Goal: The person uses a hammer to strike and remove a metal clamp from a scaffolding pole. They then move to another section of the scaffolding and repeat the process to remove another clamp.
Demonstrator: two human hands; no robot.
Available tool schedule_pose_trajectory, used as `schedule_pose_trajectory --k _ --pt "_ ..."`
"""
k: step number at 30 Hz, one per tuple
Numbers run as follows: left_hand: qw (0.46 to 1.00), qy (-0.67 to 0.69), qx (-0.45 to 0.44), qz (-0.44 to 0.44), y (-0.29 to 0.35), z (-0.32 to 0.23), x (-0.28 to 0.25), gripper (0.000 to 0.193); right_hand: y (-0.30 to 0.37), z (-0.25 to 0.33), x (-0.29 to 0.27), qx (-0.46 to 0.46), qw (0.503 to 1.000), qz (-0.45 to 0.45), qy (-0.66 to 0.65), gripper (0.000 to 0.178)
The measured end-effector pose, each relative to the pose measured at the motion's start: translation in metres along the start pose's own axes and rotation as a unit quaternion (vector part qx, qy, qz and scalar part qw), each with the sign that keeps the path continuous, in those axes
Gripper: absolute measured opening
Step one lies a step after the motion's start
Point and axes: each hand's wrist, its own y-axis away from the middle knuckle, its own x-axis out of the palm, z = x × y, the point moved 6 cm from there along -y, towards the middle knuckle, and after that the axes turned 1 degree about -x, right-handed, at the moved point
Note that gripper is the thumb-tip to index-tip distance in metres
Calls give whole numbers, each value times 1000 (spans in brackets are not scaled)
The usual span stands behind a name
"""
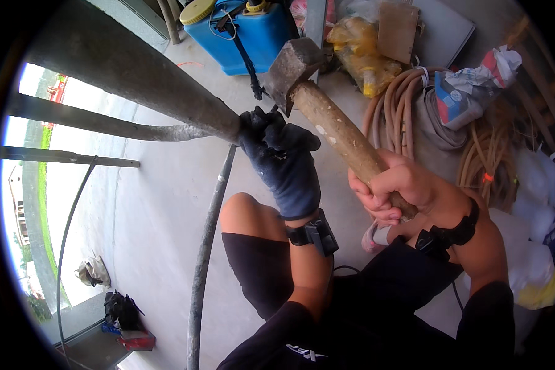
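Note:
My right hand (391, 185), bare, is wrapped round the wooden handle of a hammer (342, 132). The hammer's heavy metal head (293, 68) is raised just above and beside my left hand (280, 151). That hand wears a dark, worn glove and its fingers are curled closed. It meets the lower end of a thick grey metal pipe (160, 77) that comes in from the upper left. What the gloved fingers close on is hidden. A thinner grey pipe (206, 253) runs from below the glove down to the bottom edge.
Farther off stands a blue tank (243, 40) with a yellow lid. Coiled brown hoses (398, 108), yellow plastic bags (367, 55) and a clear packet (459, 98) lie at right. Two more pipes (105, 123) cross at left. A black bag (123, 311) rests lower left.

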Motion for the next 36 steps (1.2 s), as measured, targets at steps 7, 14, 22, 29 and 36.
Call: schedule_pose_trajectory --k 7,14,22,29,36 --pt "970 227 -87 -31 -15 19 2 19 -21 9 -54 -12 989 -39 -141 11" --pt "969 -190 142 -65 -9 5 6 11 -48 19 -82 15 986 -16 -163 11" --pt "954 -195 200 -109 -21 13 -14 9 -68 38 -88 63 990 28 -125 11" --pt "805 -476 319 -153 -22 12 22 15 -78 48 -109 71 989 55 -116 11" --pt "869 -371 296 -142 -20 21 8 19 -87 60 -121 78 985 64 -141 9"
